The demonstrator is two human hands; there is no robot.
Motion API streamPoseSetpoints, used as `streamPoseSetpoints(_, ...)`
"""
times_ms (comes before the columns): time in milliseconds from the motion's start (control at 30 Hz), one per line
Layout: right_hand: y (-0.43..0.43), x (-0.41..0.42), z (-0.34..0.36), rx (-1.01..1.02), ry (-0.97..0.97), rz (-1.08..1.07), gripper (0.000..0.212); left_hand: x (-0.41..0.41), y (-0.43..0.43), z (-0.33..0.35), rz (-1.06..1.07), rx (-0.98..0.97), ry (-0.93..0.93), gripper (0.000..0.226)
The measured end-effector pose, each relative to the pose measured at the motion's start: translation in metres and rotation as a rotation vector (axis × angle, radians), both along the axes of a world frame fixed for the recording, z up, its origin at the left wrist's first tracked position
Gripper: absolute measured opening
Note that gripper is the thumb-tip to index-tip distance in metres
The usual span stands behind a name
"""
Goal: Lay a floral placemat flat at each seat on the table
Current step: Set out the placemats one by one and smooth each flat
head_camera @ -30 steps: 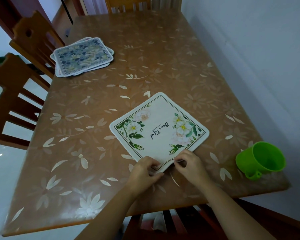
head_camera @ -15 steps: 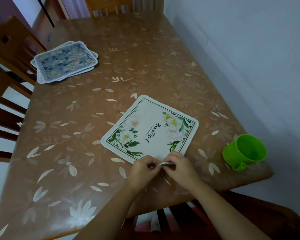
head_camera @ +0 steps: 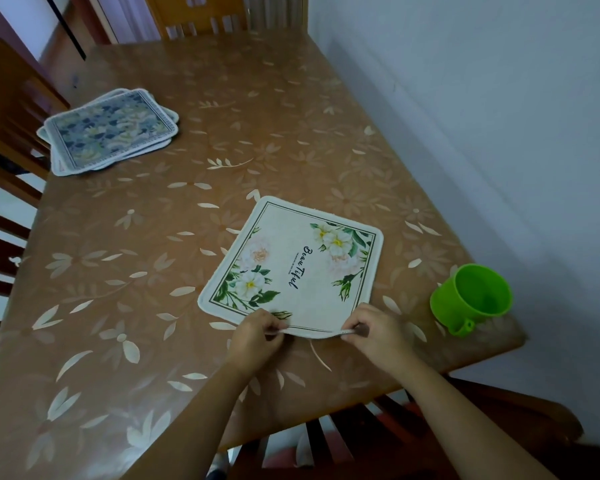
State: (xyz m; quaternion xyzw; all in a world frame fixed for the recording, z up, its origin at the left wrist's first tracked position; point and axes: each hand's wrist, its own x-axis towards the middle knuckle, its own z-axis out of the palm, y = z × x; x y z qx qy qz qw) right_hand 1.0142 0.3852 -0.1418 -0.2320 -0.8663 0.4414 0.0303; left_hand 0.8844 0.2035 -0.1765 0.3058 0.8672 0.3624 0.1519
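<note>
**Placemat squared up at the near seat, both hands now spread along its edge**

Table (head_camera: pixel 125 244): brown floral cover, takes up most of the view. Chairs on the left side, one at the far end, one at the near end under the person's arms.

Stack of blue floral placemats (head_camera: pixel 110 131): far left, by the left chairs, well apart from the hands. Not dealt out yet.

White floral placemat (head_camera: pixel 291 261): near-right part of the table, in front of the near chair. A second ago it sat diamond-wise with one corner pointing at the person. Now it is turned so a full edge faces the near side. Still a bit skewed to the table edge. Most of it lies flat; the near edge is lifted slightly where it is held.

Green cup (head_camera: pixel 471 299): near-right corner, beside the placemat, not touching. Unmoved.

Left hand (head_camera: pixel 257 336): pinching the near edge toward its left corner, fingers closed on the fabric.
Right hand (head_camera: pixel 374 332): pinching the same edge toward its right corner, also closed on it. Earlier both hands were bunched together on one corner; they have moved apart along the edge.

Read: this is the alignment step for the first seat. Likely needs a small pull or twist to square it, then release. The other seats are still to do, with mats from the stack.
</note>
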Motion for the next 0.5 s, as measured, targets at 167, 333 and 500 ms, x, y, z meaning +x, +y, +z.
streamPoseSetpoints(167, -0.002, 0.001, -0.009, 0.004, -0.038, -0.056, 0.007, -0.003, 0.0, 0.0, 0.036, 0.005, -0.058, 0.004)
streamPoseSetpoints(333, -0.01, -0.009, -0.014, 0.023, -0.012, -0.04, 0.009, -0.007, -0.015, 0.005, 0.098, -0.01, -0.05, 0.007)
streamPoseSetpoints(500, -0.022, -0.033, -0.016, 0.031, 0.024, -0.018, 0.01, -0.001, -0.042, 0.005, 0.228, 0.008, -0.049, 0.016)
